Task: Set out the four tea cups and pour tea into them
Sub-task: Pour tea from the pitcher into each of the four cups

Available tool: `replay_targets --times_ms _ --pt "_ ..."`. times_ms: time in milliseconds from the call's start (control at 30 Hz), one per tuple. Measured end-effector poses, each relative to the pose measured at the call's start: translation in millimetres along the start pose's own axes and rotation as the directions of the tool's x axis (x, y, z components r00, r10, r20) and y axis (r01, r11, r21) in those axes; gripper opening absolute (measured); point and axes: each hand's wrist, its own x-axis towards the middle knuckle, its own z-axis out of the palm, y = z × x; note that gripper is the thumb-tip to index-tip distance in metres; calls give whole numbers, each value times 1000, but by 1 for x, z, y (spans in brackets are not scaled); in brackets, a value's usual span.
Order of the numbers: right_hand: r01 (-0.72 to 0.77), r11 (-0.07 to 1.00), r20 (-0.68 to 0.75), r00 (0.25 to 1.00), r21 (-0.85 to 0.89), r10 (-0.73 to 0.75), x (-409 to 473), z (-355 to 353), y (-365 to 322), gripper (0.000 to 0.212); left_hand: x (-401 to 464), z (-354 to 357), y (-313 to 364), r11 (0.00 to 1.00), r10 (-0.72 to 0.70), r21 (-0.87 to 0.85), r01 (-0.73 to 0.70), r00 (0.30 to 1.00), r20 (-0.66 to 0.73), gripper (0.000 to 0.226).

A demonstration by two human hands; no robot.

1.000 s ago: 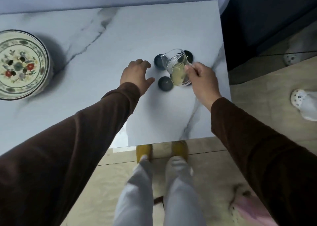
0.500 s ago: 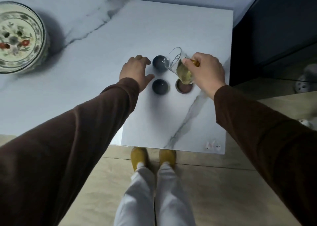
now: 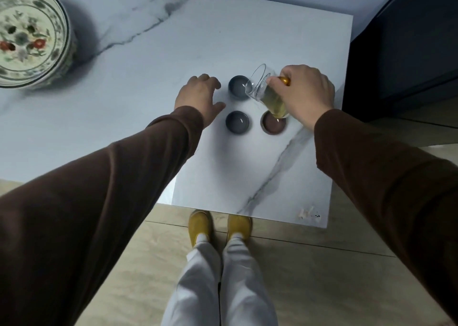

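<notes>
Three tea cups show in the head view, grouped on the right part of the marble tabletop (image 3: 247, 40): a far-left grey cup (image 3: 238, 87), a near-left grey cup (image 3: 237, 122) and a near-right brownish cup (image 3: 273, 126). The fourth is hidden, probably behind the glass pitcher (image 3: 266, 94) and the hand that holds it.

The right hand (image 3: 306, 91) has its grip closed around the pitcher, fingers wrapped on the side with a gold-coloured knob or handle. Half a second ago the pitcher sat more over the near-right cup; now it is tipped further to the left, its spout reaching over the rim of the far-left cup. Pale yellow tea pools in the low end of the glass. Whether a stream is falling yet cannot be told.

The left hand (image 3: 199, 97) rests on the tabletop just left of the cups, its grip spread and holding nothing, much as it was a second ago.

Setting out looks done, and the pour seems to be starting on the far-left cup. The near-left cup shows a glint but its fill is unclear.

A patterned bowl (image 3: 29, 35) stands well apart at the far left.
</notes>
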Motion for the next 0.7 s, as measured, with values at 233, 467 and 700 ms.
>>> replay_targets --times_ms 233,467,700 --pt "24 998 15 1000 -53 -24 6 0 -4 47 1 1 -7 1000 2 -2 -2 1000 -7 45" --pt "69 990 31 997 -122 -65 10 -1 -9 44 3 4 -7 1000 21 -8 -21 1000 -6 45" --pt "100 981 38 995 -167 -94 14 -2 -12 40 6 5 -7 999 33 -8 -33 999 5 46"
